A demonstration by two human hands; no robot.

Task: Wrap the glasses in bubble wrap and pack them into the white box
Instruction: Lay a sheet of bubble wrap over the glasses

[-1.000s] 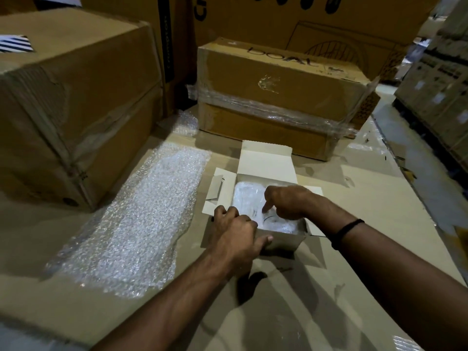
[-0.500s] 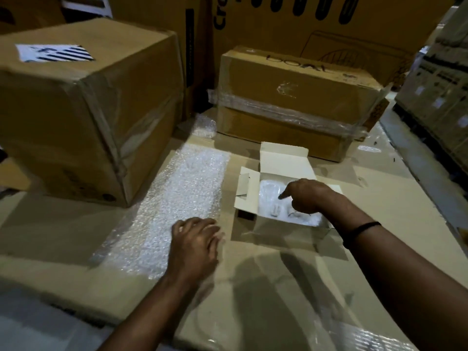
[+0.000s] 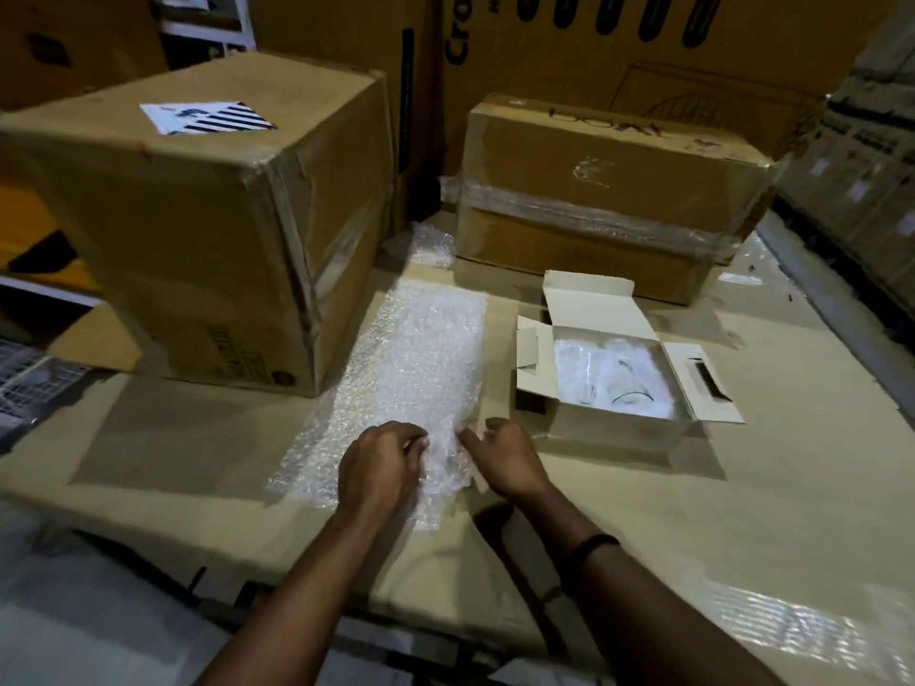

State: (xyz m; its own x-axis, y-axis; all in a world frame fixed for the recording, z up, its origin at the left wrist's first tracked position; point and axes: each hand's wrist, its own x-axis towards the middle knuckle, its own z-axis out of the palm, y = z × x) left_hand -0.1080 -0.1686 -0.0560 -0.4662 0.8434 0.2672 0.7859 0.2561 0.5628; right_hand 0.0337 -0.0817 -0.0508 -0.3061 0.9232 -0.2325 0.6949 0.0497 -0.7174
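White box (image 3: 594,314): open on the cardboard-covered worktop (image 3: 742,512), lid and side flaps spread.
Glasses (image 3: 614,378): inside the white box, bundled in bubble wrap, dark rims showing through.
Bubble wrap sheet (image 3: 421,358): flat, just left of the white box, its near end bunched up.
Left hand (image 3: 383,462): left of the white box's near corner, fingers curled, grasping the sheet's bunched end.
Right hand (image 3: 505,460): just in front of that corner, fingers curled at the sheet's edge; I cannot tell whether it has a grip.
Taped carton (image 3: 609,200): directly behind the white box.
Large carton (image 3: 198,240): well left of the white box.
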